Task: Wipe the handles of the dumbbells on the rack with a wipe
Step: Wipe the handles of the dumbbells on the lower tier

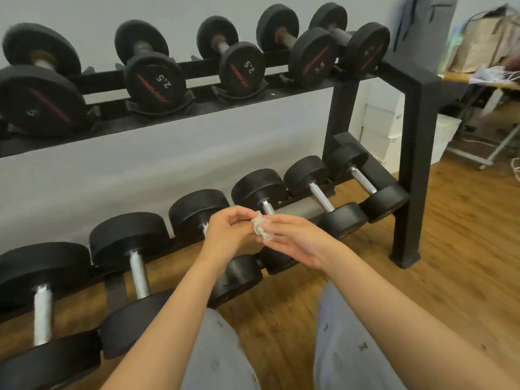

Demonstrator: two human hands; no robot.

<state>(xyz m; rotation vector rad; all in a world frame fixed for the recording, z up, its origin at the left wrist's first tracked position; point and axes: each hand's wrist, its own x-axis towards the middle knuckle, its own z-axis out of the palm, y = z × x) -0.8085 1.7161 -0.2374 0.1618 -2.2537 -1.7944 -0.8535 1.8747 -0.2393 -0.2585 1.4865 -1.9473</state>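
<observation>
Dumbbells: black heads; upper row of the frame bears a red slash and pale numerals
Handles: silver-grey
Rack: matte black
Wipe: off-white; centre of frame
Wall: pale grey
Floor: warm brown wood grain
Trousers: light grey; small dark butterfly print

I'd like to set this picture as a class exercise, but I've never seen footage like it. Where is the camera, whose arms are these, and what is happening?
No machine is involved. The single picture comes from a wide-angle camera worn on a person's head, looking down at their own arms. In front stands a black two-tier rack on a wooden floor, loaded with dumbbells on both tiers. Those on the lower tier have bare metal handles. The left hand and right hand meet before the lower tier, both pinching a small crumpled wipe. It does not seem to touch a handle.
</observation>
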